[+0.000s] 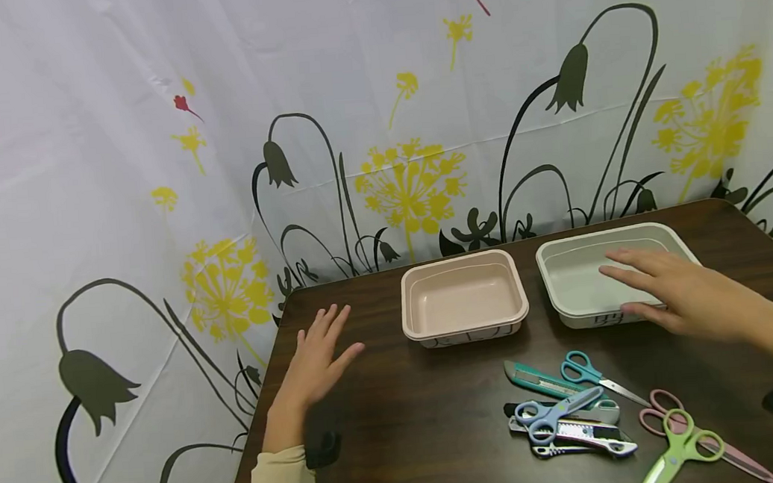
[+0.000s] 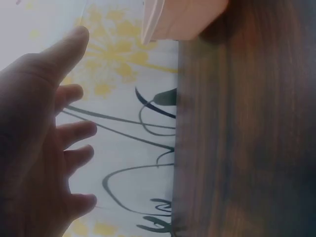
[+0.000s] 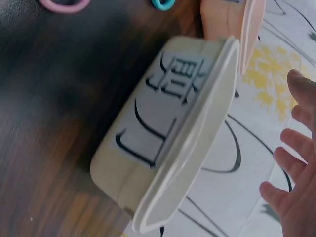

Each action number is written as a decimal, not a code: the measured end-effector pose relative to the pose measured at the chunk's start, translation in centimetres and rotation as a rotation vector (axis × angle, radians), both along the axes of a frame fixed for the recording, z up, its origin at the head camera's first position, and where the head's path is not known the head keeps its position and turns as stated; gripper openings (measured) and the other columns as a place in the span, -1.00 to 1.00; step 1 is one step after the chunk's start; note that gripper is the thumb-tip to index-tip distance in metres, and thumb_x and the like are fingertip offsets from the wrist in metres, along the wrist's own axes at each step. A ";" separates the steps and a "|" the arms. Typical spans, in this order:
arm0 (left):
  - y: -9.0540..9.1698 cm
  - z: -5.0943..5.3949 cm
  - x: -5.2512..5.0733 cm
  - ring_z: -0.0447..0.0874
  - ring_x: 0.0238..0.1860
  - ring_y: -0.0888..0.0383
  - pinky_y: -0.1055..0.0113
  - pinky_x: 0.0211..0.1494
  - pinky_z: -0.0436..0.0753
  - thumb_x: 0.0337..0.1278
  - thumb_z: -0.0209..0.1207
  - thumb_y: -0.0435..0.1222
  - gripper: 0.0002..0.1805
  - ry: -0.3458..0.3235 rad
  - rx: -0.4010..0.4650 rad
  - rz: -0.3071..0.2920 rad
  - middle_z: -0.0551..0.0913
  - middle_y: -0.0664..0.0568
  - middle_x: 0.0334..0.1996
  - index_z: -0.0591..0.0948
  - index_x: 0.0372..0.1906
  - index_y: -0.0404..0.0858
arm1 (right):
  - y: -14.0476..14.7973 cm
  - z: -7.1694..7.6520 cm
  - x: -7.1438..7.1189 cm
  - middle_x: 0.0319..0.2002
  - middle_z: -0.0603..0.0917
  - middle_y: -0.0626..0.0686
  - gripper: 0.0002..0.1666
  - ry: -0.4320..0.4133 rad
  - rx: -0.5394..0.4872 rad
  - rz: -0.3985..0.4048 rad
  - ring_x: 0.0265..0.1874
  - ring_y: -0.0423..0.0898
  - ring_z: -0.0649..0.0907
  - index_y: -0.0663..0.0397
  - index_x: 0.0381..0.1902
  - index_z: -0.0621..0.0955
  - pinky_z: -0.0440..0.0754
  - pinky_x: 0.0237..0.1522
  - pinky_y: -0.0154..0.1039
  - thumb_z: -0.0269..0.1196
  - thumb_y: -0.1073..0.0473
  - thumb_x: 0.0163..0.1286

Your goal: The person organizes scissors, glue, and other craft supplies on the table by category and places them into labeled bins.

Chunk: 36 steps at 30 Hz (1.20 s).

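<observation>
My left hand (image 1: 314,362) is raised over the table's left side with fingers spread, holding nothing; the left wrist view shows the same hand (image 2: 39,128) at the left edge. My right hand (image 1: 686,291) hovers at the pale green tray (image 1: 589,257), fingers spread and empty. In the right wrist view that hand (image 3: 301,163) appears beside the tray (image 3: 153,113), with a gap between them. A pink-beige tray (image 1: 464,296) stands between the hands.
Toward the front right lie teal scissors (image 1: 584,370), blue scissors (image 1: 553,417), green scissors (image 1: 680,449), pink scissors (image 1: 745,463) and several cutters, including a teal cutter (image 1: 537,380). A flowered curtain (image 1: 348,72) hangs behind the table (image 1: 399,420).
</observation>
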<state>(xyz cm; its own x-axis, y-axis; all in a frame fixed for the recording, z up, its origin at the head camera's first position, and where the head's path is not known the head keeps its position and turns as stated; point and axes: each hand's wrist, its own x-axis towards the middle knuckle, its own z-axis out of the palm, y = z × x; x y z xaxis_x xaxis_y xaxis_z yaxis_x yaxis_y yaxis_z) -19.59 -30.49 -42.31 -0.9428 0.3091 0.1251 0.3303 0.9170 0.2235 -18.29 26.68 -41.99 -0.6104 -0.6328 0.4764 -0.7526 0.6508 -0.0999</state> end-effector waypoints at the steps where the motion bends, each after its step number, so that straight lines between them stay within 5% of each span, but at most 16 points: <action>1: 0.1 -0.1 -0.1 -0.15 0.54 -0.08 -0.36 0.36 -0.09 0.32 -0.03 0.27 -0.17 -0.005 0.004 -0.001 0.06 -0.07 0.53 0.06 0.57 0.08 | -0.3 -0.1 0.1 0.34 0.42 0.16 -0.16 0.009 0.000 0.020 0.21 0.18 0.45 -0.03 0.43 0.40 -0.05 0.38 -0.40 0.42 0.02 0.22; 8: 1.2 -1.4 -0.6 -0.11 0.53 -0.06 -0.35 0.36 -0.06 0.33 -0.01 0.24 -0.20 -0.030 0.088 -0.035 0.09 -0.03 0.53 0.09 0.56 0.08 | -2.9 -1.5 1.4 0.33 0.45 0.06 -0.28 0.040 -0.006 0.099 0.16 0.03 0.53 -0.04 0.39 0.44 0.18 0.26 -0.35 0.35 0.00 0.30; 12: 2.1 -2.3 -1.0 -0.11 0.53 -0.03 -0.34 0.37 -0.05 0.33 0.00 0.23 -0.21 -0.059 0.126 -0.050 0.09 0.01 0.53 0.08 0.56 0.12 | -4.5 -3.2 2.5 0.30 0.48 0.03 -0.26 0.007 0.008 0.110 0.17 0.00 0.53 -0.06 0.37 0.47 0.23 0.28 -0.34 0.40 0.03 0.24; 19: 3.2 -3.9 -1.5 -0.05 0.52 -0.06 -0.34 0.36 -0.01 0.33 0.03 0.21 -0.21 -0.089 0.167 -0.078 0.10 0.01 0.52 0.10 0.56 0.10 | -7.0 -6.2 4.6 0.24 0.52 -0.06 -0.31 -0.091 0.045 0.132 0.13 -0.11 0.56 -0.14 0.35 0.49 0.59 0.00 -0.10 0.40 0.02 0.26; 36: 6.1 -6.8 -3.0 0.00 0.51 -0.09 -0.27 0.34 0.15 0.29 0.06 0.23 -0.14 -0.158 0.318 -0.087 0.10 -0.01 0.53 0.06 0.57 0.06 | -9.8 -9.9 6.1 -0.07 0.52 -0.21 -0.53 -0.091 0.007 0.256 -0.17 -0.30 0.54 -0.10 0.12 0.66 0.55 -0.21 -0.35 0.39 0.24 0.22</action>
<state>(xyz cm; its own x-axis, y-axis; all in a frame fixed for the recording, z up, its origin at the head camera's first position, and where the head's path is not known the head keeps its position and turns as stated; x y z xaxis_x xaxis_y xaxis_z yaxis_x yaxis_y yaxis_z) -22.56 -24.44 -49.14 -0.9298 0.3585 0.0830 0.3432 0.7633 0.5474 -12.17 16.88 -51.90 -0.4705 -0.7749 0.4222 -0.8808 0.4416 -0.1710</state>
